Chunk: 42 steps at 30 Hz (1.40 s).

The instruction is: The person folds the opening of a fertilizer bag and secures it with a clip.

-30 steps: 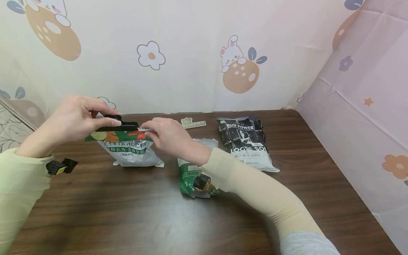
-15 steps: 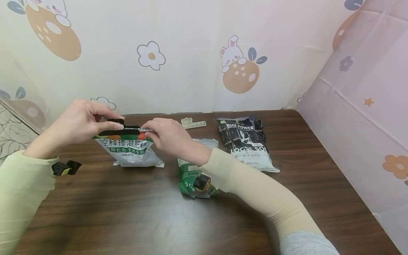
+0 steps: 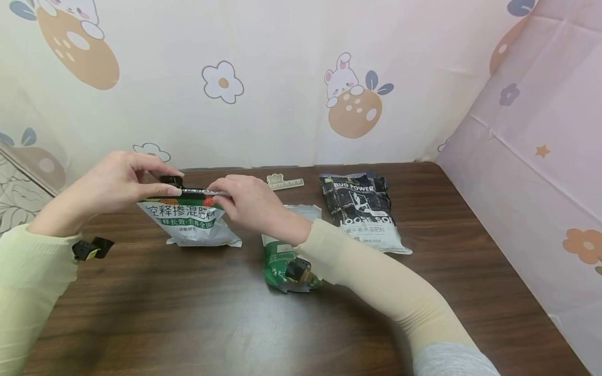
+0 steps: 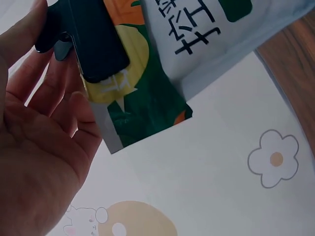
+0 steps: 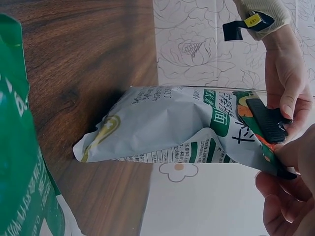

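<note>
A white and green fertilizer bag point(image 3: 197, 224) stands upright on the table at the left, its top folded flat. Across that top edge lies a black clip point(image 3: 193, 196), also plain in the left wrist view, where the clip point(image 4: 96, 39) overlaps the green printed strip. My left hand point(image 3: 110, 183) pinches the clip's handle between thumb and fingers. At the bag's upper right corner, my right hand point(image 3: 254, 201) pinches the edge with thumb and fingertips. In the right wrist view the clip point(image 5: 266, 120) sits along the bag's top, between both hands.
A second green and white bag point(image 3: 282, 261) lies under my right forearm. Farther right lies a black and white bag point(image 3: 362, 209). A pale clip with a ruler-like bar point(image 3: 285, 183) rests near the table's back edge, before the patterned curtain point(image 3: 277, 120).
My left hand has moved right and slightly down with the black clip, which now sits across the bag's top edge with a white strip showing above its bar. My right hand has stayed in place.
</note>
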Each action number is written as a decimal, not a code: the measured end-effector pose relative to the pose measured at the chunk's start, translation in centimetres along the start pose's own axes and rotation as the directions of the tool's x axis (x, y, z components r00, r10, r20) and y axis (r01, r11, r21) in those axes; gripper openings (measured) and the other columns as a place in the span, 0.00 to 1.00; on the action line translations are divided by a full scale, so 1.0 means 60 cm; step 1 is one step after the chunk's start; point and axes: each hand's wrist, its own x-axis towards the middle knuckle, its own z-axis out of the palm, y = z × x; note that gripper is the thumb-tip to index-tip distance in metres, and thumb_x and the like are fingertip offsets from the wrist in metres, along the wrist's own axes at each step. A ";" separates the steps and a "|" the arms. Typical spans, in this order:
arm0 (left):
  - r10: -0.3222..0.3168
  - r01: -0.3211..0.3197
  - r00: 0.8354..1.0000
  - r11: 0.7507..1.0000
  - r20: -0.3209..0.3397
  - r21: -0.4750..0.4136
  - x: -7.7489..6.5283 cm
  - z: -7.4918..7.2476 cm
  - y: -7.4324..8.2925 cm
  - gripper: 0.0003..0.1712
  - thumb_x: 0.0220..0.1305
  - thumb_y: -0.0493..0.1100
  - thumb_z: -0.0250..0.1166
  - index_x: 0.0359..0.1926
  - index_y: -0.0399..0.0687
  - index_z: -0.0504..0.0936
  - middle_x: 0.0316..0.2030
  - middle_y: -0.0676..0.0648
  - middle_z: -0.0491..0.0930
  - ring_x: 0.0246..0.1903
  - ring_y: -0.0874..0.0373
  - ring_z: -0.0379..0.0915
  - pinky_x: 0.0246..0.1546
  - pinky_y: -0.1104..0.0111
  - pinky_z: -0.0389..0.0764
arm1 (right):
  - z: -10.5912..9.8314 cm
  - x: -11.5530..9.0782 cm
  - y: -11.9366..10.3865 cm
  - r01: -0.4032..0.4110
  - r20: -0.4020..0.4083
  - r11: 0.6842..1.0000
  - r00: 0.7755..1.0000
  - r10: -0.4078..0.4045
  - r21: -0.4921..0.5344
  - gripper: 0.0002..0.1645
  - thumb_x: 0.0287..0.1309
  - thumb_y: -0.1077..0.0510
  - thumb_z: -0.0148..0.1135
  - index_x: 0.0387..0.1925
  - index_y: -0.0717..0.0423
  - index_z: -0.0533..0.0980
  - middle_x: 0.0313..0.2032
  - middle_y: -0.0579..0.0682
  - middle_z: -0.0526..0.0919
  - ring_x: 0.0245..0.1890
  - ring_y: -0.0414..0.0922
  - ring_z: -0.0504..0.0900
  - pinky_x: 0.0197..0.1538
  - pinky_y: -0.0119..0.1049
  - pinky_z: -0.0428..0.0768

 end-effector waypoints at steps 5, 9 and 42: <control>-0.028 0.029 0.999 0.998 0.016 -0.051 -0.003 0.000 -0.002 0.20 0.52 0.42 0.79 0.48 0.57 0.88 0.33 0.56 0.84 0.18 0.59 0.69 0.19 0.70 0.67 | -0.002 0.000 0.002 -0.003 -0.006 1.000 1.000 0.003 0.023 0.13 0.69 0.58 0.58 0.51 0.51 0.82 0.44 0.44 0.85 0.36 0.35 0.80 0.41 0.28 0.75; -0.085 0.087 0.996 0.992 0.026 -0.089 -0.017 0.006 -0.016 0.26 0.53 0.44 0.79 0.55 0.58 0.84 0.36 0.53 0.86 0.26 0.59 0.78 0.27 0.73 0.73 | 0.000 -0.001 0.002 -0.013 -0.004 0.999 1.000 0.013 0.045 0.14 0.68 0.58 0.59 0.52 0.52 0.81 0.43 0.44 0.84 0.34 0.36 0.77 0.38 0.27 0.74; -0.301 0.300 0.952 0.870 0.060 -0.391 -0.128 0.144 -0.119 0.28 0.64 0.46 0.71 0.61 0.42 0.76 0.49 0.53 0.83 0.50 0.74 0.73 0.43 0.79 0.75 | 0.042 -0.017 0.015 -0.300 0.232 0.865 0.947 0.221 0.402 0.18 0.62 0.54 0.70 0.51 0.56 0.79 0.46 0.46 0.85 0.44 0.35 0.84 0.45 0.24 0.76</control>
